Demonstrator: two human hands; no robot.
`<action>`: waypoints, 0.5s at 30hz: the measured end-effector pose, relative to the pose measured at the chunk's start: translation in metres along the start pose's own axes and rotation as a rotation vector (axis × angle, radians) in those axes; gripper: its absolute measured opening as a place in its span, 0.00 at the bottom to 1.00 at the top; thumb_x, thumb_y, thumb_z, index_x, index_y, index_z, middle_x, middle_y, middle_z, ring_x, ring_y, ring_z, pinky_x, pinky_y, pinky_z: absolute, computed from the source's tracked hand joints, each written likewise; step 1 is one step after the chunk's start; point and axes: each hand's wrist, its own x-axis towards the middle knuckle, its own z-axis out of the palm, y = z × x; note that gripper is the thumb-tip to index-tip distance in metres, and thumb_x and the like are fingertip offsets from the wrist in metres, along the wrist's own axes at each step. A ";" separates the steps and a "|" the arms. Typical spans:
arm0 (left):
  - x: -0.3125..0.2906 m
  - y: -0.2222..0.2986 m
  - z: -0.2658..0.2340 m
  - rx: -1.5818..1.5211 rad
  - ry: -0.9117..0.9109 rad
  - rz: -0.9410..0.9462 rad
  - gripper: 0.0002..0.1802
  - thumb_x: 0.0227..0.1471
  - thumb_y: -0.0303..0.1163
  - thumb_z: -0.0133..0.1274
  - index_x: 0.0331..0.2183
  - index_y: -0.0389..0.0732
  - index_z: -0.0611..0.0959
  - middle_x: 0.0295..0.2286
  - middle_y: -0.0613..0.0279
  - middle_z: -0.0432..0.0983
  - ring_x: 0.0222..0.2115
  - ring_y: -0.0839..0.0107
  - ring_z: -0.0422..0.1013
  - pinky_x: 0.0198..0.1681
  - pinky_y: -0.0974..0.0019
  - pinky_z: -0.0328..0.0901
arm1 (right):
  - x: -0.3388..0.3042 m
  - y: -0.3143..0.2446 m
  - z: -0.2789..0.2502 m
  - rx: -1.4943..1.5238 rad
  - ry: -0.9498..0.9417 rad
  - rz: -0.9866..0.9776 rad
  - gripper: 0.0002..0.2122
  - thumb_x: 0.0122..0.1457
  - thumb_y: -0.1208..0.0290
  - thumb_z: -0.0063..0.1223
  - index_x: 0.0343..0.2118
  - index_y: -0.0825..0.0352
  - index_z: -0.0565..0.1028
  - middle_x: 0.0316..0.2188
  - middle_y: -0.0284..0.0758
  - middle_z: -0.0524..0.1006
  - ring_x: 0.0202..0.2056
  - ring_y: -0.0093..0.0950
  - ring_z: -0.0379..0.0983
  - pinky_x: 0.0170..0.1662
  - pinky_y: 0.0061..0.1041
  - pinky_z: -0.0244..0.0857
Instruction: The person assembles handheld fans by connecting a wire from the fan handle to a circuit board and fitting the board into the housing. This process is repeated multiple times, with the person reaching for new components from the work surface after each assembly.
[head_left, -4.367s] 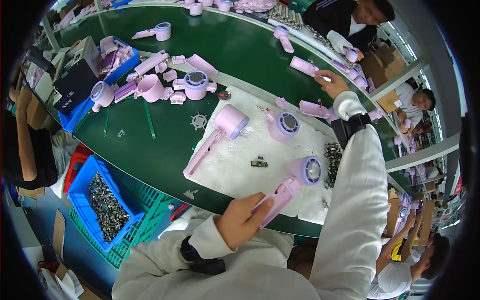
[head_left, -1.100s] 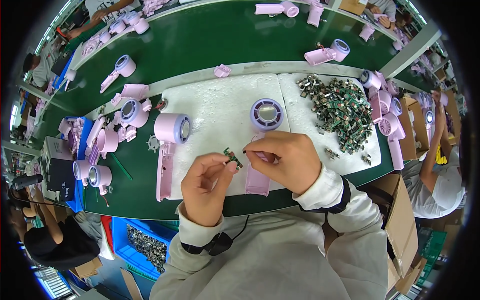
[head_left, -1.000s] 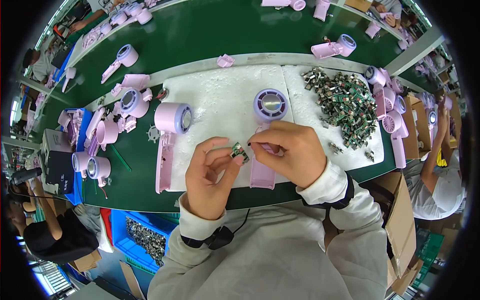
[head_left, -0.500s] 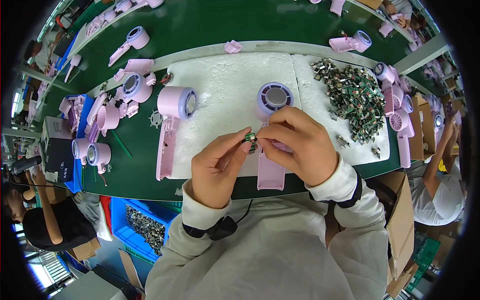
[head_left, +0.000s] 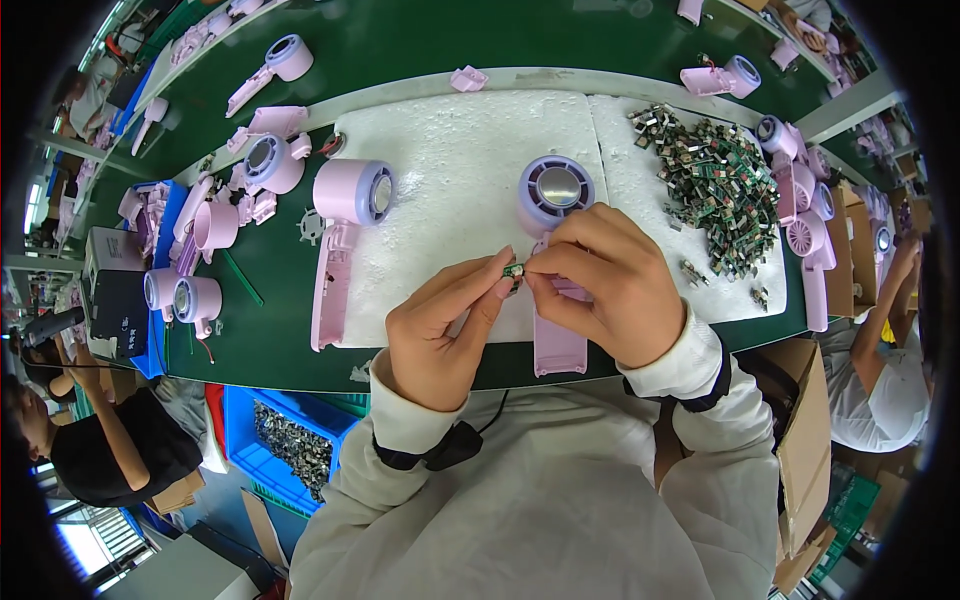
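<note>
A small green circuit board [head_left: 514, 270] is pinched between the thumb and forefinger of my left hand [head_left: 438, 335]. My right hand [head_left: 612, 285] has its thumb and forefinger pressed together at the board's right edge; anything between those tips is too small to make out. Under my right hand lies a pink handheld fan [head_left: 560, 350] with a lavender ring round its head, its handle opened and pointing toward me. The hand covers part of that handle. To the left, a second pink fan [head_left: 345, 195] rests with its hollow handle toward me.
A heap of small circuit boards [head_left: 715, 190] sits on the white foam sheet [head_left: 460, 130] at the right. Pink fan parts [head_left: 215, 232] crowd the left, beside a blue bin [head_left: 172, 215]. More fans [head_left: 803, 235] stand at the right edge. A blue crate [head_left: 245, 440] stands below the table.
The board and both hands have shifted slightly to the right, and the board has tilted between the fingers. The view has moved a little too. Both pinches are kept.
</note>
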 end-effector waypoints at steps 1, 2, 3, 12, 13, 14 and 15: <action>-0.001 0.001 0.001 0.032 0.001 0.006 0.19 0.57 0.16 0.56 0.51 0.35 0.82 0.43 0.49 0.80 0.40 0.68 0.78 0.43 0.71 0.72 | -0.001 -0.001 0.002 0.019 0.019 0.015 0.09 0.44 0.80 0.67 0.31 0.67 0.80 0.30 0.35 0.76 0.32 0.35 0.72 0.35 0.29 0.68; -0.002 0.004 0.003 0.033 0.000 0.006 0.19 0.57 0.16 0.56 0.51 0.35 0.82 0.43 0.49 0.80 0.40 0.68 0.78 0.43 0.71 0.72 | -0.002 -0.002 0.003 0.037 0.039 0.029 0.09 0.44 0.80 0.67 0.30 0.68 0.80 0.29 0.35 0.76 0.31 0.34 0.72 0.34 0.29 0.68; -0.006 0.009 0.007 0.118 0.045 0.033 0.20 0.57 0.15 0.56 0.51 0.35 0.83 0.43 0.49 0.80 0.40 0.68 0.78 0.42 0.71 0.72 | -0.002 -0.003 0.004 0.055 0.059 0.044 0.09 0.44 0.81 0.67 0.30 0.68 0.80 0.28 0.34 0.75 0.30 0.34 0.73 0.33 0.29 0.68; -0.015 0.013 0.028 0.395 0.219 0.176 0.22 0.55 0.13 0.55 0.52 0.35 0.82 0.43 0.50 0.78 0.40 0.65 0.79 0.40 0.68 0.74 | -0.007 -0.012 0.010 0.182 0.117 0.205 0.09 0.44 0.82 0.67 0.30 0.69 0.81 0.25 0.35 0.75 0.28 0.33 0.74 0.31 0.28 0.68; -0.014 0.012 0.028 0.406 0.218 0.183 0.22 0.55 0.14 0.55 0.52 0.34 0.82 0.43 0.49 0.78 0.40 0.65 0.79 0.41 0.68 0.74 | -0.007 -0.010 0.009 0.161 0.105 0.182 0.09 0.44 0.82 0.67 0.31 0.69 0.81 0.26 0.34 0.75 0.28 0.33 0.74 0.31 0.27 0.68; -0.013 0.010 0.026 0.404 0.218 0.179 0.22 0.55 0.14 0.55 0.52 0.34 0.82 0.43 0.49 0.78 0.40 0.65 0.79 0.41 0.68 0.74 | -0.007 -0.008 0.008 0.140 0.093 0.158 0.09 0.44 0.82 0.67 0.32 0.68 0.82 0.26 0.34 0.75 0.28 0.33 0.74 0.31 0.27 0.68; -0.010 0.008 0.023 0.290 0.190 0.114 0.21 0.56 0.14 0.55 0.52 0.34 0.82 0.44 0.49 0.78 0.40 0.66 0.79 0.41 0.68 0.74 | -0.006 -0.006 0.006 0.118 0.081 0.135 0.10 0.45 0.82 0.67 0.32 0.68 0.82 0.27 0.34 0.76 0.28 0.33 0.74 0.31 0.27 0.68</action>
